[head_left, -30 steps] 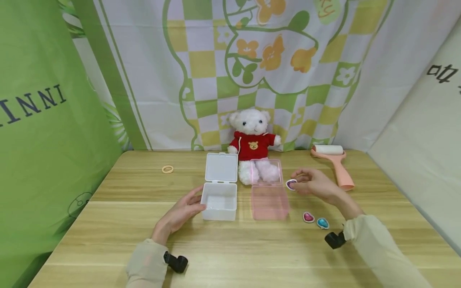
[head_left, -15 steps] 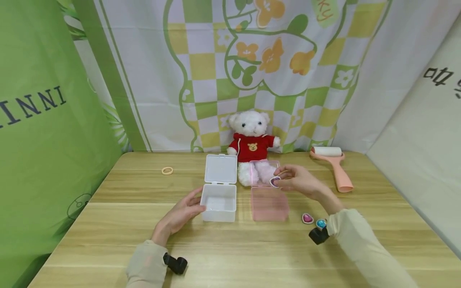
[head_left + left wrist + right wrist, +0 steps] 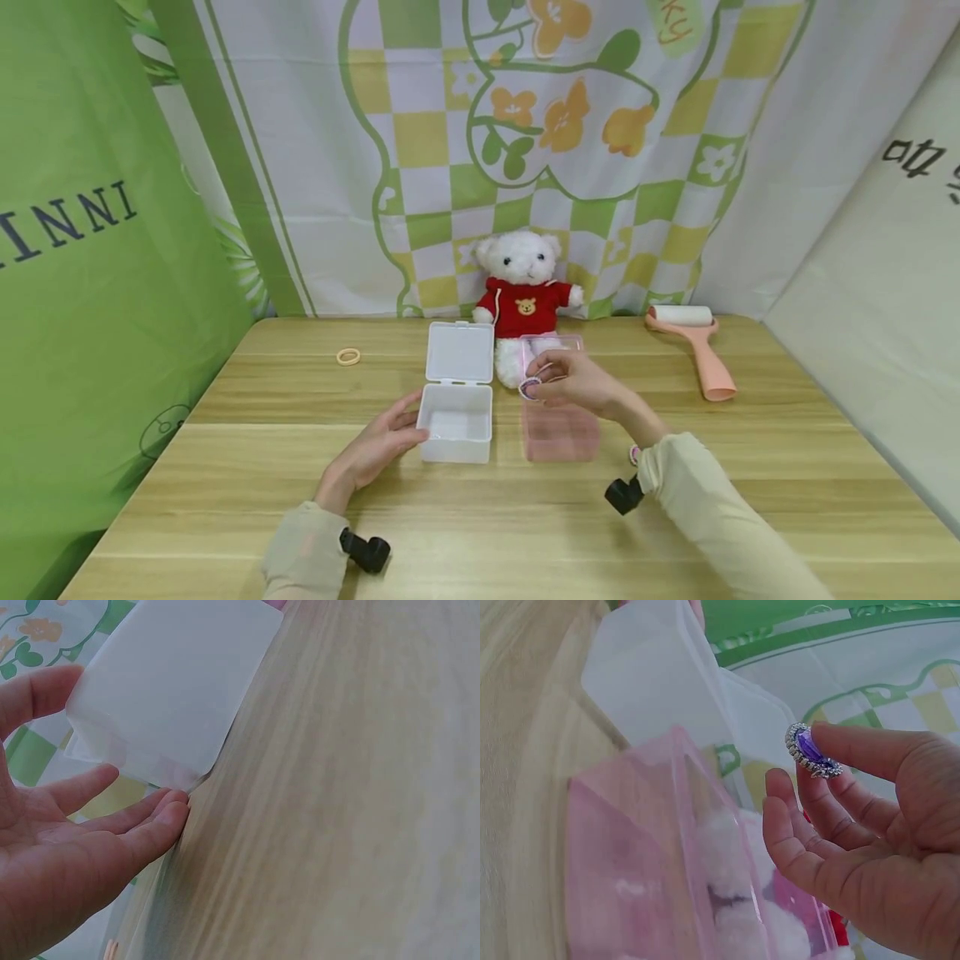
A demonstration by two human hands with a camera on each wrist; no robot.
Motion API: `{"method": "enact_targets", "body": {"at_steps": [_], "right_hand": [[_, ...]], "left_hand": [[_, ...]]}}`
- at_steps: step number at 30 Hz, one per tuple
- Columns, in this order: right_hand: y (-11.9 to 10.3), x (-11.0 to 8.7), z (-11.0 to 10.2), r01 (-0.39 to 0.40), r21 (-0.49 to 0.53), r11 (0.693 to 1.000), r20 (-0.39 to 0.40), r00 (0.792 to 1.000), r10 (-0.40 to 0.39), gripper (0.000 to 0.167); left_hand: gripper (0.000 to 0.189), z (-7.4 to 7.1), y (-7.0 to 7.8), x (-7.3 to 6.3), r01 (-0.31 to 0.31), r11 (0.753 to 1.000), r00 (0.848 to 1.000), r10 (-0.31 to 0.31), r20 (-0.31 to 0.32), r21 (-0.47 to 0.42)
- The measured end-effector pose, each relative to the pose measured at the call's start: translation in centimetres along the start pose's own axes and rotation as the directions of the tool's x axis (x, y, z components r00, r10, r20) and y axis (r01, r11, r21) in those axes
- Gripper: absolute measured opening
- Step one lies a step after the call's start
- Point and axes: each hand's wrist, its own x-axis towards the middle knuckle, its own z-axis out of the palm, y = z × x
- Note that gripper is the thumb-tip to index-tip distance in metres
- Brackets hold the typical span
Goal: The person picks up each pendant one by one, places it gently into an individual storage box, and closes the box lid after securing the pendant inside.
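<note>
The right hand [image 3: 900,844] pinches a faceted purple gem [image 3: 808,745] whose silver beading [image 3: 803,758] only the right wrist view resolves, while the spread left hand [image 3: 375,448] touches a white box [image 3: 456,451].

Seated white teddy bear [image 3: 525,307], peach-handled roller [image 3: 702,343], pale yellow ring [image 3: 348,363]

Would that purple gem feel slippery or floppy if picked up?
The purple gem looks stiff, showing no sag in the right hand. It may be slippery where shiny, though the beaded rim should help grip. Being small, it's probably light.
</note>
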Motion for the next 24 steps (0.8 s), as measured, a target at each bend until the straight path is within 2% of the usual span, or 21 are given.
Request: {"method": "enact_targets", "body": {"at_steps": [7,11,19,24], "right_hand": [[-0.3,1.3,2.2,0.020,-0.044,0.999,0.035,0.999,-0.018,0.023],[-1.1,2.0,3.3,-0.002,-0.069,0.998,0.041,0.999,0.005,0.023],[-2.1,3.8,5.5,-0.045,-0.071,0.996,0.071,0.996,0.051,0.024],[-2.3,5.0,6.6,-0.047,-0.097,0.994,0.082,0.995,0.055,0.024]], "left_hand": [[0.075,0.0,0.0,0.0,-0.003,1.000,1.000,0.003,0.004,0.000],[0.075,0.0,-0.1,0.0,0.004,1.000,1.000,-0.004,-0.001,-0.007],[0.073,-0.1,-0.2,0.0,-0.019,1.000,1.000,0.019,0.013,-0.004],[0.073,-0.1,-0.2,0.1,-0.017,1.000,1.000,0.017,0.010,-0.001]]}}
